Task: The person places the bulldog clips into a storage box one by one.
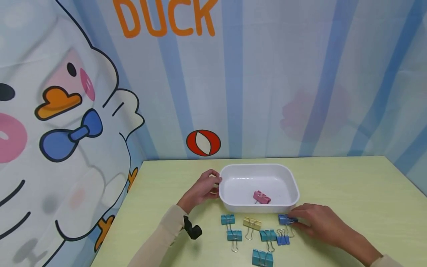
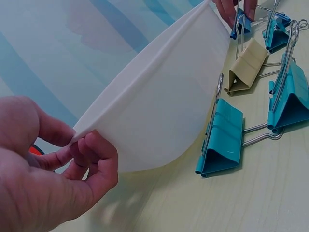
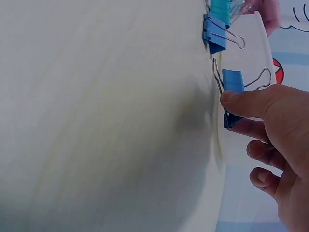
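A white plastic tray [image 1: 230,203] stands on the table with a pink binder clip [image 1: 262,197] inside it. My left hand [image 1: 204,187] pinches the tray's left rim between thumb and fingers, as the left wrist view shows closely. At the tray's front right corner, my right hand [image 1: 321,224] pinches a blue binder clip [image 3: 233,82] between thumb and forefinger. Another blue binder clip [image 1: 283,240] lies just in front of that one. Nearby are a yellow binder clip [image 2: 247,66] and several teal binder clips [image 2: 223,137], their wire handles folded out.
The pale yellow-green table [image 1: 360,185] meets a striped cloth backdrop [image 1: 257,81] at the back. A large printed duck [image 1: 66,111] covers the left side. One teal clip [image 1: 262,257] sits nearest the table's front, away from the other clips.
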The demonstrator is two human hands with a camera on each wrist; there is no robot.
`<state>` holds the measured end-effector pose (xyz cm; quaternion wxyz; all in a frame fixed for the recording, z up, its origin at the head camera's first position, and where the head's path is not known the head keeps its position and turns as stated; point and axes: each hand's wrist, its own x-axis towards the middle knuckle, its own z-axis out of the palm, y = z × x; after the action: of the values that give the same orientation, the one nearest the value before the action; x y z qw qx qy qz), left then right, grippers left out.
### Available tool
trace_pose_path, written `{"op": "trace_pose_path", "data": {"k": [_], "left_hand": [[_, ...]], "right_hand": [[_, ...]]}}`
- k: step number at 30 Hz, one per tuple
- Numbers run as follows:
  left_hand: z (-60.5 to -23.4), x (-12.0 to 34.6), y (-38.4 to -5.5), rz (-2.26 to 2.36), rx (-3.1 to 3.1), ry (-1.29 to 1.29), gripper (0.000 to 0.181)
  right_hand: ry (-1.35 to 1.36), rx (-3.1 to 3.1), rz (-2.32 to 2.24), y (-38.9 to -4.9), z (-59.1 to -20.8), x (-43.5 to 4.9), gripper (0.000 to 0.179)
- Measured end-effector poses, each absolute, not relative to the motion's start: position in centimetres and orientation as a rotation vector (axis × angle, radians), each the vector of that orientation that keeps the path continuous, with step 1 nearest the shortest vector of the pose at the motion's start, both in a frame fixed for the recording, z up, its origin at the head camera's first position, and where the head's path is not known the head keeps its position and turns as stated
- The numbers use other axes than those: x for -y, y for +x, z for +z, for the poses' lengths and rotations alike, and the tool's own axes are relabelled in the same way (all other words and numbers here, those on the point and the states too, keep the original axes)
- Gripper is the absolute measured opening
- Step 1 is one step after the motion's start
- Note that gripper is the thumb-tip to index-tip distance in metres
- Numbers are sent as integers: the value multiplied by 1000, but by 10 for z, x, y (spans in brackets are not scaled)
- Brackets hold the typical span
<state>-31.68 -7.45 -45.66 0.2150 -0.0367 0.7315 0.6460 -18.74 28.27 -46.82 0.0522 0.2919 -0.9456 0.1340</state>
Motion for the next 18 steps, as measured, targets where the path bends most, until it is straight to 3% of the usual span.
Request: {"op": "trace_pose_path", "data": {"k": [18], "left_hand": [[-456,75,-317,1790,-2025,-90,23]], "right_hand": [[1150,2766,513,-192,-393,-312,27]]}}
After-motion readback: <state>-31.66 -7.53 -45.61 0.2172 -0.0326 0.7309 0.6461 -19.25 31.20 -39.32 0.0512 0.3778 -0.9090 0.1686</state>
